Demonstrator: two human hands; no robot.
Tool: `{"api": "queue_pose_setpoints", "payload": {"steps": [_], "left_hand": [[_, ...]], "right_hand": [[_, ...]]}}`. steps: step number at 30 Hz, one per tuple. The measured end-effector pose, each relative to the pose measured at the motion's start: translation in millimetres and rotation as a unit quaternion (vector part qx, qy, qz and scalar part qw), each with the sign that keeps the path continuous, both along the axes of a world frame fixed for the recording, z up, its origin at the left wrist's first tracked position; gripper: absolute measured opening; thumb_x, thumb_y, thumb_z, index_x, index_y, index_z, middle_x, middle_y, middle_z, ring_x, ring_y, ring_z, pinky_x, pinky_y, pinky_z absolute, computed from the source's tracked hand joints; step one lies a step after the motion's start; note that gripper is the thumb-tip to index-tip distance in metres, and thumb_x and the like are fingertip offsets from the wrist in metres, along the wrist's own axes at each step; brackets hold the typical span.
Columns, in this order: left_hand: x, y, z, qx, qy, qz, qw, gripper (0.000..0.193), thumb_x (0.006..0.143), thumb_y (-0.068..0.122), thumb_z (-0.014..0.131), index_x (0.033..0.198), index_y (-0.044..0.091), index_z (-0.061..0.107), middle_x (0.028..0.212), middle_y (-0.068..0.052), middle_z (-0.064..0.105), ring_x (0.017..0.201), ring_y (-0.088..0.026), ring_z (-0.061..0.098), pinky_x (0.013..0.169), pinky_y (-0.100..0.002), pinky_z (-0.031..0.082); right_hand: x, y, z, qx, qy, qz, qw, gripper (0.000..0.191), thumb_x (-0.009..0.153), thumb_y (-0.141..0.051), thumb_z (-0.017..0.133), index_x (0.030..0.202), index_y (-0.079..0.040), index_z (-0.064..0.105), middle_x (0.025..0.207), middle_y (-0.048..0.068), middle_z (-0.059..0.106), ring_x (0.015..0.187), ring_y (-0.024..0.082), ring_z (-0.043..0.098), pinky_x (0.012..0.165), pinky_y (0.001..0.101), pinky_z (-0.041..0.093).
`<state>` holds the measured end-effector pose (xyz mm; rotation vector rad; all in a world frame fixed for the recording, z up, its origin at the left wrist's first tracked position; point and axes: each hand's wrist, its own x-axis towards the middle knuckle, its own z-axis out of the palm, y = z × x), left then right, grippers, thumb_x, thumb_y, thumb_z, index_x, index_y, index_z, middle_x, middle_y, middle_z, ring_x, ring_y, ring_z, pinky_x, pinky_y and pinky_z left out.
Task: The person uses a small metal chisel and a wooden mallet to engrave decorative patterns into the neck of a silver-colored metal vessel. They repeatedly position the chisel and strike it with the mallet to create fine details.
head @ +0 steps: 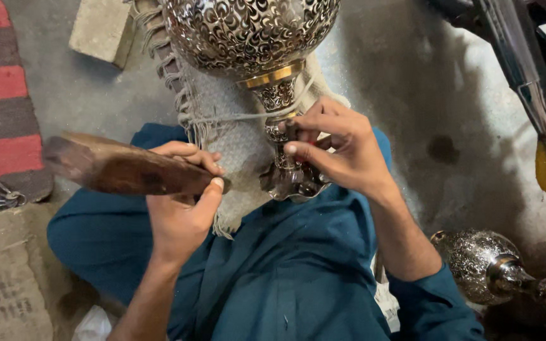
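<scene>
1. We see the left hand point(181, 202) clenched around a dark wooden mallet point(121, 169), fingers curled over the top and thumb pressed along the near end; the mallet lies almost level, its head pointing out to the left

2. We see the right hand point(336, 148) partly closed, fingertips and thumb pinching at the narrow stem of a pierced metal lamp point(254, 38); something small and red shows between the fingers, too hidden to name

3. The lamp lies across the lap, its round globe away from the body, a gold band below the globe, its base near the belly

4. A fringed cloth point(222, 120) lies beneath the stem over the teal clothing

5. A second metal globe point(481, 262) rests on the floor at the right, well apart from both hands
</scene>
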<state>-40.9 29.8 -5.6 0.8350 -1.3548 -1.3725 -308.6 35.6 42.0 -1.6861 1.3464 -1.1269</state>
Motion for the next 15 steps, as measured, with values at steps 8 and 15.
{"api": "queue_pose_setpoints", "payload": {"steps": [8, 15], "left_hand": [[15, -14, 32, 0.044, -0.119, -0.037, 0.991, 0.048, 0.09, -0.003, 0.066, 0.133, 0.001, 0.046, 0.105, -0.01, 0.061, 0.1, -0.016, 0.063, 0.088, -0.033, 0.055], [30, -41, 73, 0.001, -0.417, -0.099, 0.904, 0.067, 0.073, 0.006, 0.071, 0.136, 0.008, 0.048, 0.09, -0.019, 0.067, 0.071, -0.032, 0.067, 0.067, -0.043, 0.052]], "right_hand": [[2, 0, 0, -0.037, 0.047, -0.029, 0.998, 0.034, 0.084, -0.007, 0.09, 0.113, -0.001, 0.074, 0.082, 0.001, 0.054, 0.076, 0.008, 0.052, 0.065, 0.0254, 0.041], [1, -4, 6, -0.02, 0.095, -0.019, 0.995, 0.03, 0.083, -0.011, 0.089, 0.107, 0.001, 0.074, 0.072, -0.001, 0.045, 0.064, 0.008, 0.041, 0.057, 0.0281, 0.031]]}}
